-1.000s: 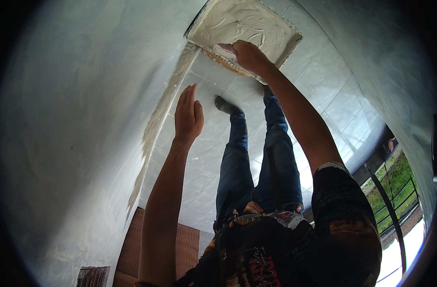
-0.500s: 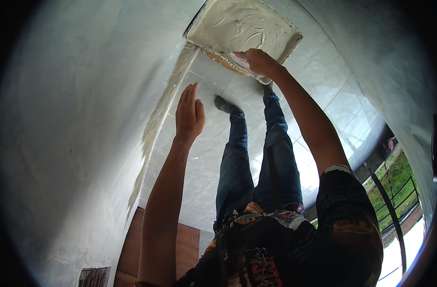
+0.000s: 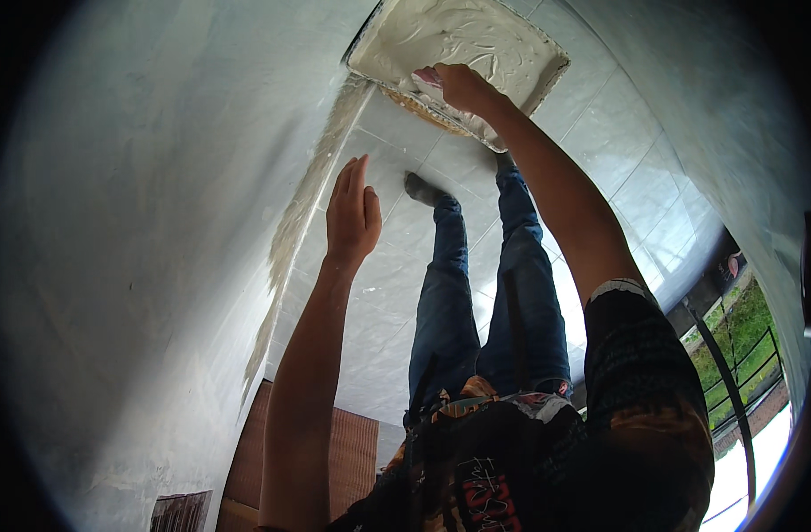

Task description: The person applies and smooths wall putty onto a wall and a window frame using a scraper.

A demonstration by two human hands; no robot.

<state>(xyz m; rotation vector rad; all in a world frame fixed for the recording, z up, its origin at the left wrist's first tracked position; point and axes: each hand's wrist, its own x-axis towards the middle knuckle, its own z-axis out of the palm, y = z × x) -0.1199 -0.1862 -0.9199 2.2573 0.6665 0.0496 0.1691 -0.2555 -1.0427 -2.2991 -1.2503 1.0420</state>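
1. Since the frame half a second ago, the right hand (image 3: 466,89) has moved up and slightly left over the paste; the left hand (image 3: 354,211) has barely shifted.
2. The left hand, left of centre, is flat and open, fingers together and thumb slightly apart, with nothing seen in it. It steadies nothing, so a push on the tray could go unchecked.
3. The right hand, upper centre, is closed around a small pinkish tool (image 3: 428,77); its far end is hard to make out. A wet or smeared grip could let it twist or slip into the paste.
4. The tray (image 3: 548,86), at the top of the frame, holds a broad spread of pale paste (image 3: 463,31). A hard drag toward its lower rim could spill paste over that edge.
5. A brown piece (image 3: 427,111) shows beneath the tray's lower edge; whether it supports the tray is unclear. If it does, uneven pressure might rock it.
6. Feet in dark socks (image 3: 423,189) stand just below the tray; any paste dropped on the tiled floor (image 3: 383,297) could make footing slippery.
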